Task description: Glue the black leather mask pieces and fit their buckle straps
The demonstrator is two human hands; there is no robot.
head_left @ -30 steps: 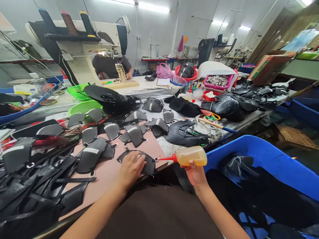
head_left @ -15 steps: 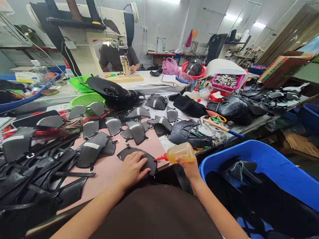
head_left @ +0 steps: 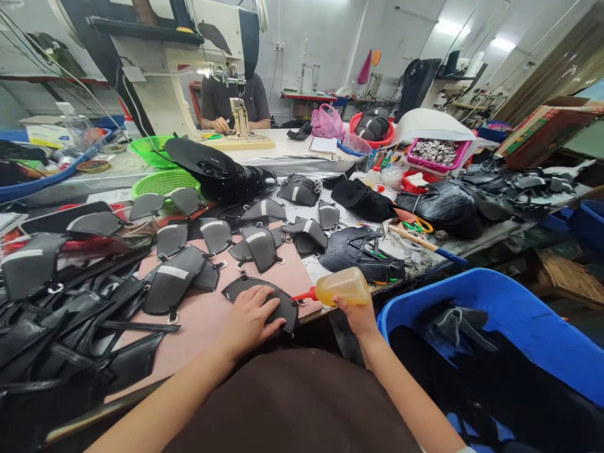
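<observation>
My left hand (head_left: 255, 318) lies spread over a curved black leather piece (head_left: 285, 308), pressing it against the pink board (head_left: 198, 340). Part of that piece is hidden under my fingers. In my right hand (head_left: 356, 314) is a squeeze bottle (head_left: 343, 287) of yellowish liquid, tilted sideways. Its thin red nozzle points left, with the tip at the right edge of the leather piece, close to a small metal ring. Several similar dark pieces (head_left: 261, 250) with white strips and metal rings are spread out beyond my left hand.
To my right stands a blue tub (head_left: 500, 283) holding black material. Black straps (head_left: 89, 314) are heaped at the left. Green baskets (head_left: 165, 184) and a black bag-like piece (head_left: 361, 251) lie farther back. Across the table, a person (head_left: 236, 104) sits behind a sewing machine (head_left: 189, 82).
The view has shifted slightly. Both my hands, the bottle and the leather piece stay nearly in place. Across the table, the person's hand is now left of the machine post.
</observation>
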